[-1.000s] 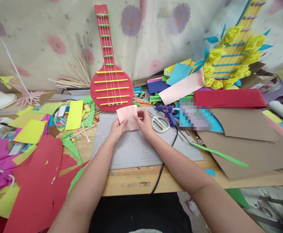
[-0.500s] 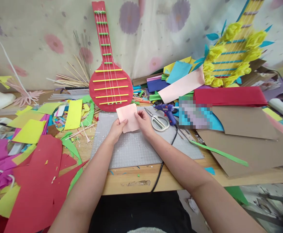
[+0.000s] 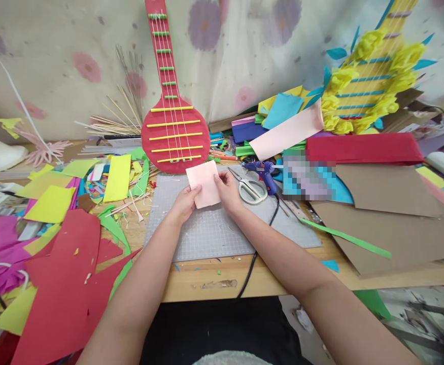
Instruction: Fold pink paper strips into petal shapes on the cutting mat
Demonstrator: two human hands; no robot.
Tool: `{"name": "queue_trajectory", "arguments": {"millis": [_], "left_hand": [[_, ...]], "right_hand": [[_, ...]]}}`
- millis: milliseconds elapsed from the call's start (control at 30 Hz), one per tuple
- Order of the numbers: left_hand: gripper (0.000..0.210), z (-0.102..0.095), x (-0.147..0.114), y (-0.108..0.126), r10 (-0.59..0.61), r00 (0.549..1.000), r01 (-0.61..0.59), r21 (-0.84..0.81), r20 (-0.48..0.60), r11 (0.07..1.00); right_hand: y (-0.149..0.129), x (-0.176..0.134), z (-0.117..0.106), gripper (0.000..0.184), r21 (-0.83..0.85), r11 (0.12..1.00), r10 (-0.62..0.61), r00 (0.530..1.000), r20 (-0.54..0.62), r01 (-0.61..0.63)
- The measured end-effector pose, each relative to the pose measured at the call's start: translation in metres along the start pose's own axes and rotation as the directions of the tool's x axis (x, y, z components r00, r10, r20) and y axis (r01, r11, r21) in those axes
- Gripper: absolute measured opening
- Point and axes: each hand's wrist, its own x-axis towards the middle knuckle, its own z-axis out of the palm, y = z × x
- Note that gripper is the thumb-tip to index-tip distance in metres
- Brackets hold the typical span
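Note:
Between both hands a small pale pink paper piece [image 3: 204, 183] is held up over the grey cutting mat [image 3: 202, 238]. My left hand [image 3: 186, 203] pinches its lower left edge, thumb in front. My right hand [image 3: 227, 190] grips the right edge, thumb on the front face and fingers partly hidden behind. Just right of that hand lie the scissors [image 3: 252, 191] with pale handles. A blue glue gun [image 3: 266, 177] rests beyond them, its black cord running to the table's front edge. Behind the paper leans a red paper lute-like instrument [image 3: 176, 132] with yellow and green bars and white strings.
Red paper [image 3: 64, 284] and yellow scraps [image 3: 50, 204] crowd the left side. Brown cardboard [image 3: 393, 238] and a folded red sheet [image 3: 366, 149] lie at right. A yellow instrument with paper flowers [image 3: 370, 83] stands back right. Thin sticks [image 3: 111, 125] lie at the back left.
The pink paper piece has turned slightly to face the camera more squarely between my hands. Both hands keep their hold. The whole view has shifted slightly.

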Motion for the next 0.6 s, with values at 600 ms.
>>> {"name": "queue_trajectory", "arguments": {"millis": [600], "left_hand": [[0.025,-0.0003,0.0014,-0.0034,-0.078,0.997,0.078,0.019,0.014,0.997]], "right_hand": [[0.0079,0.0032,-0.0036,0.018,-0.151,0.985,0.074,0.995,-0.064,-0.083]]}}
